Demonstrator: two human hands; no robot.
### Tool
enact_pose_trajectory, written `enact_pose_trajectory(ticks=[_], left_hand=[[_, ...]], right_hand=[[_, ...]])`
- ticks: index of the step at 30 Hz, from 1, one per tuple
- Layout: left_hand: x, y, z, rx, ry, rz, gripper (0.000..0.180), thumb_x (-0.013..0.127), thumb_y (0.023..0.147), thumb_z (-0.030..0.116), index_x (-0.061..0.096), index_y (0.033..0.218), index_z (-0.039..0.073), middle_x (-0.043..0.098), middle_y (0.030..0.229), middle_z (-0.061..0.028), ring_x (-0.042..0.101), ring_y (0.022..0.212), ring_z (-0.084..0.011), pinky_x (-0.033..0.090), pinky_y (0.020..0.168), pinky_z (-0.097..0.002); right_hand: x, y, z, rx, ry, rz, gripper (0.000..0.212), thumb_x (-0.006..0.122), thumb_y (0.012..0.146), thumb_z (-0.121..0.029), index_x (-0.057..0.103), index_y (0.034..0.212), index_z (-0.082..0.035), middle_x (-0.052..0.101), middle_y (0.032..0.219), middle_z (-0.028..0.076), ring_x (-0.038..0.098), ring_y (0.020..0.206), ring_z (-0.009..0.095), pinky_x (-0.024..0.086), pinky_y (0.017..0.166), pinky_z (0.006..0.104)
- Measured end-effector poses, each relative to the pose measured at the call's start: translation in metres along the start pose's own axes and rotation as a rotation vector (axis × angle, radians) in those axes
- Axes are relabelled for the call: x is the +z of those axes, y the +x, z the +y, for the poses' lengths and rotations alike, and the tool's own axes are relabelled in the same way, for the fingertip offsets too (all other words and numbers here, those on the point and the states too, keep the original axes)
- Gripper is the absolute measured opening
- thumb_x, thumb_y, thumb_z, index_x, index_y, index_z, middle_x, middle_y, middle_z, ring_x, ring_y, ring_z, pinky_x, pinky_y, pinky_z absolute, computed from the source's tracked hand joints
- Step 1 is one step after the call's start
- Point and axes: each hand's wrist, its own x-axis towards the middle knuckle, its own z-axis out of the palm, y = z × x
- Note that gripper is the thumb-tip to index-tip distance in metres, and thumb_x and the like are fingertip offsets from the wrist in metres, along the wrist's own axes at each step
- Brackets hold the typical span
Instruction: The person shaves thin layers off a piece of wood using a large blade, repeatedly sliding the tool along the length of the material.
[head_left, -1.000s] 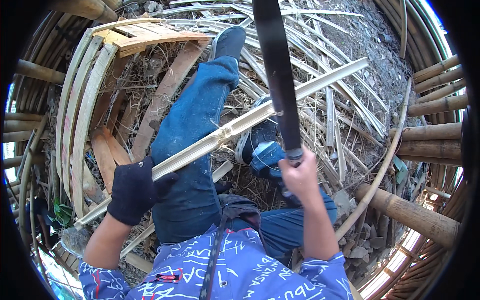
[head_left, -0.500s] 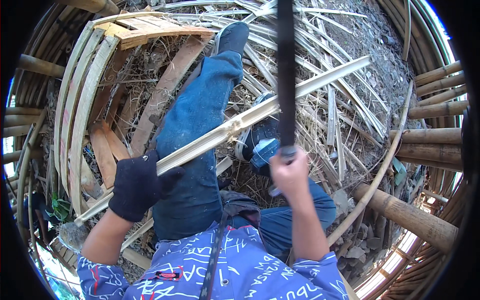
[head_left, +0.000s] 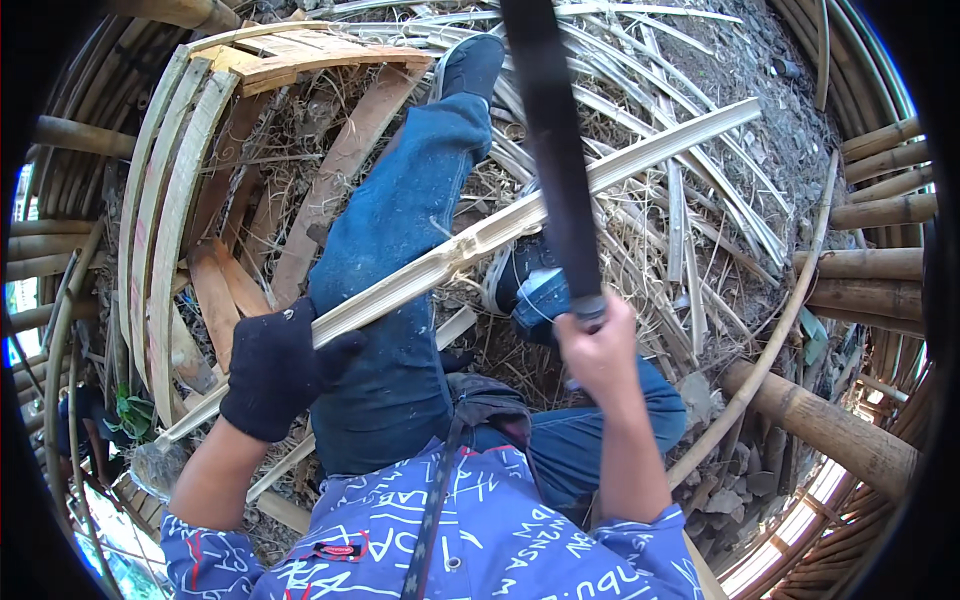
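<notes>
A long split bamboo strip [head_left: 400, 290] slants across my outstretched leg, from lower left to upper right, its pale hollow side showing a node near the middle. My left hand [head_left: 275, 375], in a dark knit glove, is closed around its lower part. In my bare right hand [head_left: 598, 350] is the handle of a machete, fingers wrapped tight. The long dark machete blade [head_left: 550, 140] points up and away, passing in front of the strip's upper half. Whether the blade touches the strip I cannot tell.
A curved wooden crate [head_left: 175, 220] stands at the left with loose boards [head_left: 335, 165] beside it. Many split bamboo strips [head_left: 720, 210] lie on the ground ahead. A thick bamboo pole [head_left: 820, 430] and bamboo walls flank the right. At the far left is another person [head_left: 85, 425].
My right hand has shifted slightly right and down, and the machete blade now tilts to the left. The left hand keeps its hold on the bamboo strip.
</notes>
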Motion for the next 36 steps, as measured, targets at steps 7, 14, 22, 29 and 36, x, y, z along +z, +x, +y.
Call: enact_pose_trajectory(ticks=[7,14,22,29,36], left_hand=[[0.0,0.002,0.002,0.054,0.051,0.02,0.046,0.065,0.079,0.048,0.059,0.078,0.002,0.057,0.058,-0.018,0.059,0.056,-0.0362,0.045,0.053,-0.0439],[0.006,0.005,0.004,0.053,0.03,0.038,0.048,0.062,0.081,0.05,0.058,0.074,0.003,0.057,0.058,-0.0178,0.059,0.055,-0.0353,0.045,0.051,-0.0429],[0.005,0.002,0.006,0.033,0.07,0.009,0.047,0.062,0.082,0.05,0.059,0.077,0.003,0.057,0.058,-0.0174,0.06,0.054,-0.035,0.046,0.051,-0.0423],[0.003,0.0,0.002,0.001,0.09,-0.001,0.05,0.062,0.081,0.052,0.059,0.08,0.002,0.058,0.059,-0.0176,0.061,0.055,-0.0348,0.046,0.051,-0.0424],[0.011,-0.001,-0.001,0.045,0.111,0.062,0.059,0.056,0.082,0.059,0.055,0.066,0.002,0.055,0.053,-0.016,0.059,0.049,-0.0329,0.046,0.045,-0.041]], right_hand=[[0.014,-0.008,0.001,0.015,0.031,-0.07,0.021,0.053,0.071,0.003,0.058,0.091,0.002,0.052,0.065,0.0,0.046,0.059,0.005,0.04,0.052,0.0243],[0.027,-0.014,0.014,-0.011,0.042,-0.013,0.02,0.053,0.07,0.004,0.058,0.09,0.003,0.055,0.066,0.002,0.048,0.056,0.007,0.04,0.051,0.025],[0.015,-0.007,0.013,0.174,0.129,0.052,0.01,0.052,0.071,0.004,0.053,0.08,0.0,0.049,0.061,0.0,0.044,0.053,0.006,0.036,0.048,0.0233],[-0.006,-0.002,0.003,0.151,-0.022,-0.006,0.01,0.055,0.072,0.002,0.055,0.082,0.001,0.053,0.063,0.001,0.048,0.056,0.007,0.038,0.049,0.0247],[0.019,-0.013,-0.003,0.031,-0.05,-0.12,0.014,0.054,0.071,0.003,0.057,0.085,0.002,0.052,0.064,0.0,0.045,0.057,0.006,0.038,0.051,0.0239]])
